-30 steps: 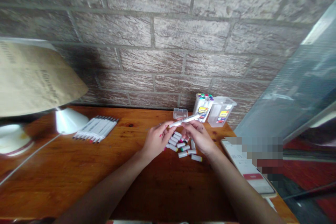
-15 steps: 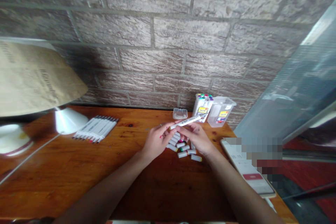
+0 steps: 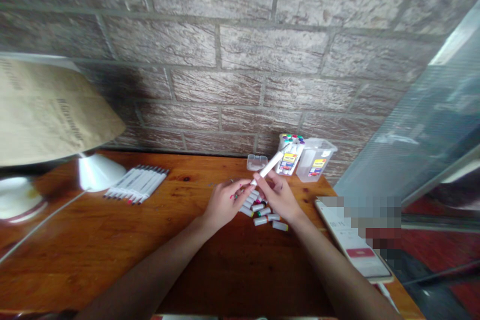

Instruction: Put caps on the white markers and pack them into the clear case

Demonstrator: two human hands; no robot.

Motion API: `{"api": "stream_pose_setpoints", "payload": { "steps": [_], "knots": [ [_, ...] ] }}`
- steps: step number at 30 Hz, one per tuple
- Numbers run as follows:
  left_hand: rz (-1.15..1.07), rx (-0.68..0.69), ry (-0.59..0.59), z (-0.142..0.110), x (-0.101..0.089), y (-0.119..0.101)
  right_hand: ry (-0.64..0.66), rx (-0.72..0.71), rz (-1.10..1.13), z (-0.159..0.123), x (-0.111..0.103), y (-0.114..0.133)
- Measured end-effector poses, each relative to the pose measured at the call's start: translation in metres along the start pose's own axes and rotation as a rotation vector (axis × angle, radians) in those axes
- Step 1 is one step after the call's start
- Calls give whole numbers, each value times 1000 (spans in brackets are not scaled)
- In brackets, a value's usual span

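My right hand and left hand are both pinched on the white marker over the desk, inside its edges with room leftward, fingers hiding its lower end and some loose caps.

Shows two hands, one held marker, roughly eight markers in a row, boxed markers too bunched to count, at least eight loose caps, two plastic boxes, one lid, one lamp, one phone, one cup or bowl.
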State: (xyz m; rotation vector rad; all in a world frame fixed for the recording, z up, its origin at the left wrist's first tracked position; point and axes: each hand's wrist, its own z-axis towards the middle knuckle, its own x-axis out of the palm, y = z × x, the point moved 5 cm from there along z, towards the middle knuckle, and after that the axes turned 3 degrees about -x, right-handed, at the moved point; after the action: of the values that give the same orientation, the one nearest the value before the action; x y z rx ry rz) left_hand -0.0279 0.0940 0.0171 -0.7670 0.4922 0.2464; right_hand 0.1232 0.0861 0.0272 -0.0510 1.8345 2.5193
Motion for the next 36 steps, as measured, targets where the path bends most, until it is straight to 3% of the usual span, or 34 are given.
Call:
{"api": "stream_pose_setpoints", "payload": {
  "steps": [14,22,28,36],
  "knots": [
    [0,-19,-17,0,-2,-2,8,11,203,1,4,-8],
    [-29,-31,-32,-1,-1,-1,-85,0,190,8,-13,-12],
    [-32,-39,-34,-1,-1,1,-61,179,491,4,-3,-10],
    [-39,-35,-37,0,-2,0,-47,207,541,4,-6,-2]
  ]
}}
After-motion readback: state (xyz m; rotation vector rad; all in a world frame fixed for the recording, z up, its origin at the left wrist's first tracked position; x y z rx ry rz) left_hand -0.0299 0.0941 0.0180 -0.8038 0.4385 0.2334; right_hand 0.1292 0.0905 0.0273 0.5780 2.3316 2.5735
